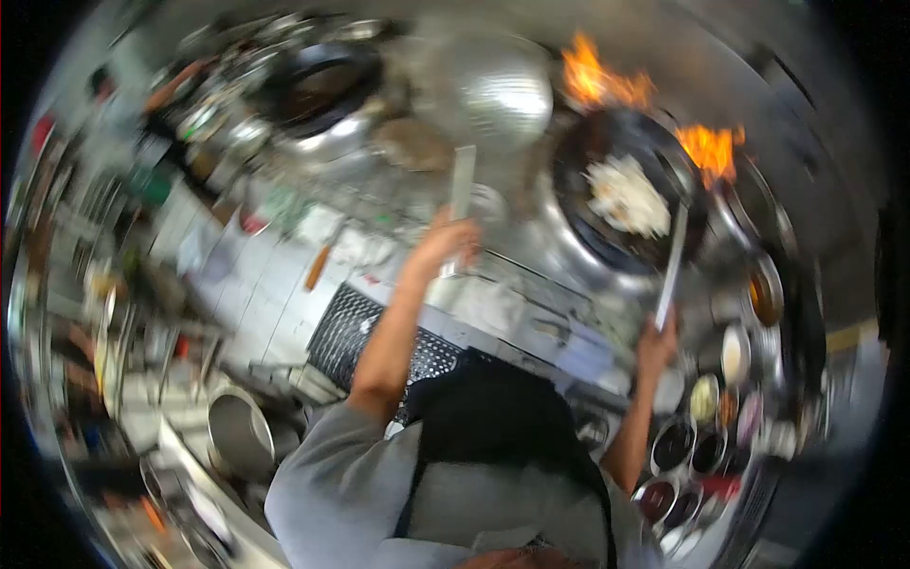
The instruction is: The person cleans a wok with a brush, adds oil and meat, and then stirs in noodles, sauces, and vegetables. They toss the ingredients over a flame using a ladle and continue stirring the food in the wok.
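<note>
My left hand (447, 242) is closed around a flat, pale metal bar (463, 180) in front of the burners; blur hides what it belongs to. With my right hand (657, 343) I grip the long handle of a metal ladle (674, 256), its head resting inside the wok near the right wall. Pale, whitish food (627, 197) lies in the dark wok (578, 213), which sits on a burner ring. Both hands are apart from the wok itself.
Flames (602, 76) rise behind the wok, with more fire (711, 149) at its right. A second wok (322, 90) stands on the far left. Seasoning containers (673, 446) crowd the right side. Another person (118, 119) is at the upper left. A metal pot (240, 431) stands lower left.
</note>
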